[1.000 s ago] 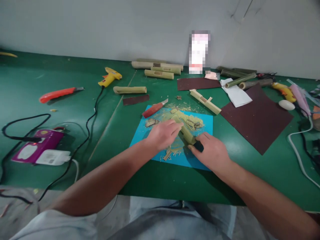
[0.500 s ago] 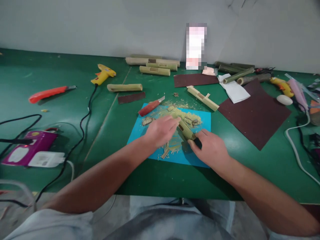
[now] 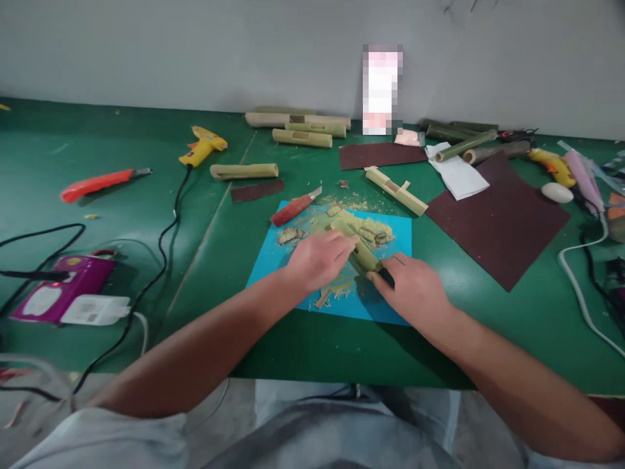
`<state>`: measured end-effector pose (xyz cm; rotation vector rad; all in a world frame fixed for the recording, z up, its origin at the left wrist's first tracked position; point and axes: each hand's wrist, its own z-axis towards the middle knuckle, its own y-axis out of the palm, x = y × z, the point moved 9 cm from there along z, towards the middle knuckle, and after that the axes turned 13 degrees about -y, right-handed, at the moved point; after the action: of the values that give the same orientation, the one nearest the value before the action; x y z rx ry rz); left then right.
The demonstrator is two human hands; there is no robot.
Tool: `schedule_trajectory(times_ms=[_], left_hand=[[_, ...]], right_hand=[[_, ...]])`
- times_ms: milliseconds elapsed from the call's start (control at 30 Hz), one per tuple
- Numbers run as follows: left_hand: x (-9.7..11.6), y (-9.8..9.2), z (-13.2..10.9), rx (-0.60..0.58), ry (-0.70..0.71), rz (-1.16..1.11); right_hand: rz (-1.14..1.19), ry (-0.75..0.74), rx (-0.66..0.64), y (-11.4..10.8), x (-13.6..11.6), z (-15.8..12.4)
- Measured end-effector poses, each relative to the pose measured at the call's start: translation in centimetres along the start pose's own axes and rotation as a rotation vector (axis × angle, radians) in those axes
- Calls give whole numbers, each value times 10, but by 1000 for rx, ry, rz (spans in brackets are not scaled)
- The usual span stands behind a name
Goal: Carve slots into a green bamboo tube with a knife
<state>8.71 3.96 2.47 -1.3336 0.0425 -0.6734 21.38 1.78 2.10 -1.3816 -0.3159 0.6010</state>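
Slot (image 3: 356,250) cut, our left hand (image 3: 319,259) clasps the tube (image 3: 370,259), our right hand (image 3: 415,284) grips something black (image 3: 387,277), what's left we can't tell!

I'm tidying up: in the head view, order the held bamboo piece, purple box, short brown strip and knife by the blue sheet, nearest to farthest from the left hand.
1. Bamboo piece, touching the left hand
2. Knife, blue sheet's corner
3. Brown strip, farther left
4. Purple box, far left

You wear a grey-blue top (image 3: 312,440) with blotchy paler patches; its loose, pale left sleeve (image 3: 112,440) stops above the forearm (image 3: 195,345). Your left hand (image 3: 322,260) and right hand (image 3: 417,286) are bare.
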Motion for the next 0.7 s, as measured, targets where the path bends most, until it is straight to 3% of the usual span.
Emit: schedule_trajectory(times_ms=[167,300,700], left_hand=[[9,6,-3,-93,75,-57],[8,0,-5,-29,33,-32],[10,5,-7,-75,70,-88]], right_hand=[[-29,-28,-39,1,-3,1],[-32,-18,-52,0,-2,1],[-47,-45,-60,0,-4,0]])
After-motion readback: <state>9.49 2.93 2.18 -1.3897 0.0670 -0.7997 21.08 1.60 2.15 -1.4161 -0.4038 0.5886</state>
